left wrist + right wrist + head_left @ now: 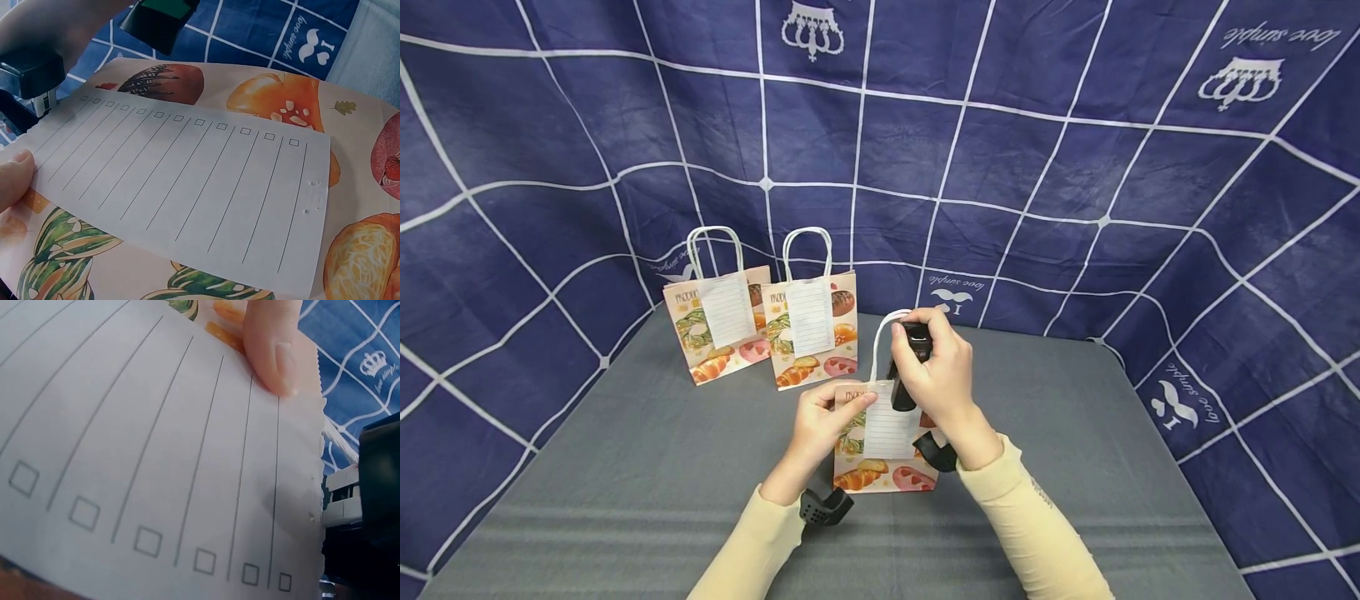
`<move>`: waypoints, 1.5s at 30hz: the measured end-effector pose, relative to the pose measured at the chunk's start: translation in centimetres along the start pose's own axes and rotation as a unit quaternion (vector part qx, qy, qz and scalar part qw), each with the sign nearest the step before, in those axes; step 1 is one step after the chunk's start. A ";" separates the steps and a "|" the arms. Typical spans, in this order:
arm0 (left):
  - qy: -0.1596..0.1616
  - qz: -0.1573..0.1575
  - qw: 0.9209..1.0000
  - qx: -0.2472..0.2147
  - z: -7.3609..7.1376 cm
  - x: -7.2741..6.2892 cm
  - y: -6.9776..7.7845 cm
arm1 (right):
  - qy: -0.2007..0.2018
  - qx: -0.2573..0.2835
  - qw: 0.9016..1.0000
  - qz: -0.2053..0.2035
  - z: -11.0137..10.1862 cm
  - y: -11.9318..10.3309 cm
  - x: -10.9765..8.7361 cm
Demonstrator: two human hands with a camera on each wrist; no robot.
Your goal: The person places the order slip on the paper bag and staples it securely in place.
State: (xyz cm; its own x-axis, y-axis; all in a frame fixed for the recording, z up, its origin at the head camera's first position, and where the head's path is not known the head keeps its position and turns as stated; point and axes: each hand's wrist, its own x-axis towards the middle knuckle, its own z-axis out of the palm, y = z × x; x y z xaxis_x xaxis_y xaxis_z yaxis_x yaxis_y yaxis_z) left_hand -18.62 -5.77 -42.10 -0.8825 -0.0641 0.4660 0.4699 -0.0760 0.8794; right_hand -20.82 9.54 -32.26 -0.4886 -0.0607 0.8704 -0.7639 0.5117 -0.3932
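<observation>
My right hand (943, 371) grips a black stapler (904, 395) at the top edge of a paper gift bag (886, 479) printed with bread and pastries. A lined white paper slip (891, 435) with small checkboxes lies against the bag's front. My left hand (818, 423) pinches the slip's upper left corner and the bag's top, its thumb (14, 178) on the paper. The stapler's nose meets the slip's top edge in both wrist views; whether its jaws press the paper I cannot tell. A white twisted handle (876, 350) rises behind, partly hidden by my right hand.
Two similar bags, one at far left (730, 360) and one beside it (811, 369), stand upright at the back left with lined slips on their fronts. Grey cloth (1037, 467) covers the table. A blue gridded curtain (1000, 167) surrounds its back and sides.
</observation>
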 end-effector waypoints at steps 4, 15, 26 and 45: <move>-0.005 0.008 1.000 0.002 0.1 0.0 0.9 | -0.001 -0.006 1.000 0.009 0.2 0.0 -0.1; -0.016 0.011 1.000 0.013 0.5 -0.1 3.3 | -0.004 -0.013 1.000 0.010 0.4 0.0 0.0; -0.023 0.012 1.000 0.007 0.4 0.0 3.2 | 0.005 -0.007 1.000 0.018 0.8 0.3 0.3; -0.034 0.017 0.999 0.021 0.0 0.1 2.9 | -0.017 -0.010 0.998 0.064 0.9 0.2 0.6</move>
State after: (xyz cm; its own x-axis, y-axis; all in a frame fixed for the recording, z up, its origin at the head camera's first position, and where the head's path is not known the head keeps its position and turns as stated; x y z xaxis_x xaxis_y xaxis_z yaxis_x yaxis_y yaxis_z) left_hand -17.34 -5.98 -39.55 -0.8662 0.0017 0.4997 0.4994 -0.0332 0.8658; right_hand -21.66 8.86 -32.05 -0.5959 -0.0235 0.8027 -0.6860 0.5345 -0.4936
